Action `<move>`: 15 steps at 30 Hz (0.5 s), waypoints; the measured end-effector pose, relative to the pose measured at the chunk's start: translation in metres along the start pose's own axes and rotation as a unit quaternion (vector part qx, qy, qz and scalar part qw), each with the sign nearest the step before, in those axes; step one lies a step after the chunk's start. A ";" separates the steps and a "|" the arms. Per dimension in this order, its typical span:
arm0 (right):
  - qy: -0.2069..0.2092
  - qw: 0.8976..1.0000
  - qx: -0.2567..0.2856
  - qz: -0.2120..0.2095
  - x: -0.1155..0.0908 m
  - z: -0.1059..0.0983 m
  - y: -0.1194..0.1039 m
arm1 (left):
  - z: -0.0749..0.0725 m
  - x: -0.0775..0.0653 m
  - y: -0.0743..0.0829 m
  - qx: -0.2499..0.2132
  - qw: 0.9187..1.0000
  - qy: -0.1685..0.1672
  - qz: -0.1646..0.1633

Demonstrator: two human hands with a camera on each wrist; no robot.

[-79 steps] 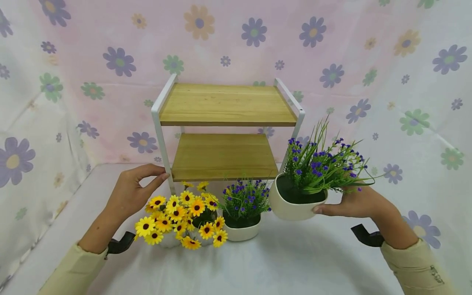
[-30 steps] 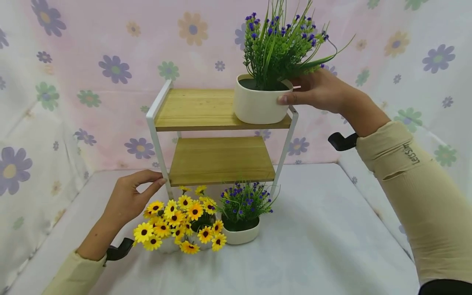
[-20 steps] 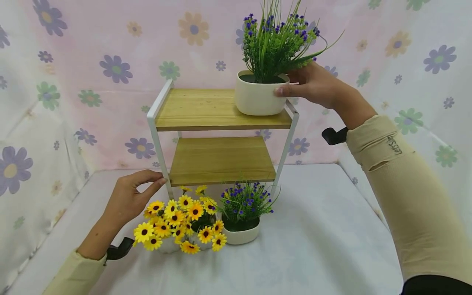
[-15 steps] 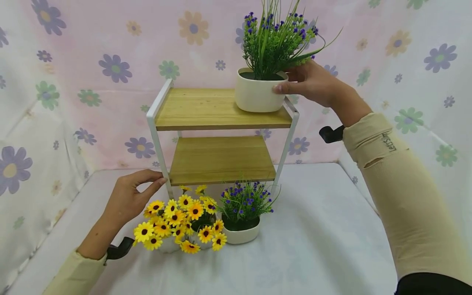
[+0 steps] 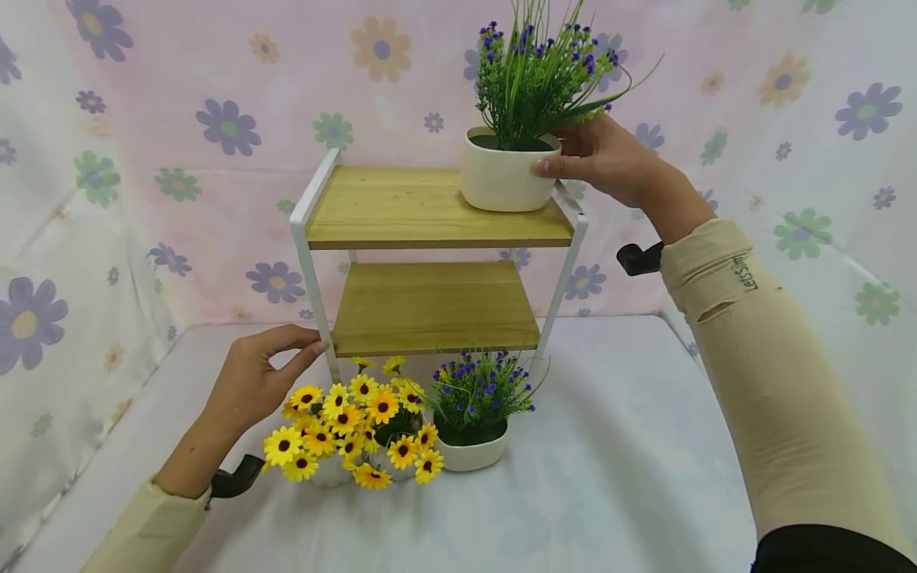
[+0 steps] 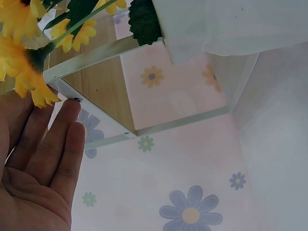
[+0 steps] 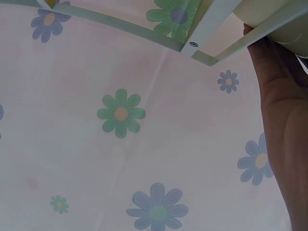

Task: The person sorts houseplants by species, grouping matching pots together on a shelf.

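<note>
Currently held pot: 1 white oval planter [image 5: 505, 179] w/ purple blooms & long grass, upper centre-right of head pic, at R end of upper board [image 5: 387, 208]; grass tips cut off by top edge. Base looks to rest on the wood, but contact is hard to confirm.
R hand [image 5: 609, 163]: grasping that planter, thumb on front wall, other fingers mostly hidden behind it. R wrist view: pot only partly shown, upper R corner, cut by frame.
L hand [image 5: 251, 382]: centre-left; thumb & index pinch L front leg [image 5: 310, 278] of two-tier shelf [image 5: 437, 243], near lower board [image 5: 435, 309]. L wrist view: dim; yellow petals, upper left, cover some fingertips.
Sunflowers [image 5: 383, 406]: lower centre-left; heads overlap, so exact no. unclear. They hide most of the pale pots under them; pot count hard to tell.
Smaller purple planter [image 5: 473, 456]: 1, lower centre, just R of sunflowers, on white cloth [image 5: 559, 517].
Shelf: 2 boards, one above the other; rear legs partly hidden behind lower one.
Sleeves [image 5: 766, 374]: 2, beige; L cut by btm edge, R runs to lower right, print too small to read surely.
Black band [image 5: 831, 549]: 1, lower right, cut off by btm edge.
</note>
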State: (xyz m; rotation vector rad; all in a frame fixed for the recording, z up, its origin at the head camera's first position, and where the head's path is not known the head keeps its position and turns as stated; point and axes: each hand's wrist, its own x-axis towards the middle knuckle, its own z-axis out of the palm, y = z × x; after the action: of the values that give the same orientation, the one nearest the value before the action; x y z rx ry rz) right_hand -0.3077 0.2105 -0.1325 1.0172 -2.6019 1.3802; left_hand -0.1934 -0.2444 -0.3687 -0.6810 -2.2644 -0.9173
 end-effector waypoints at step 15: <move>0.032 0.998 -0.030 0.049 -0.006 0.001 0.006 | -0.004 0.001 0.006 -0.001 1.000 -0.008 -0.014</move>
State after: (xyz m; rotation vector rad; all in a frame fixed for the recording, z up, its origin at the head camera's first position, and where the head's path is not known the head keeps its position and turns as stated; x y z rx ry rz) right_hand -0.3054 0.2153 -0.1391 0.8338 -2.6613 1.3215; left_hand -0.1886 -0.2430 -0.3633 -0.6607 -2.2937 -0.9299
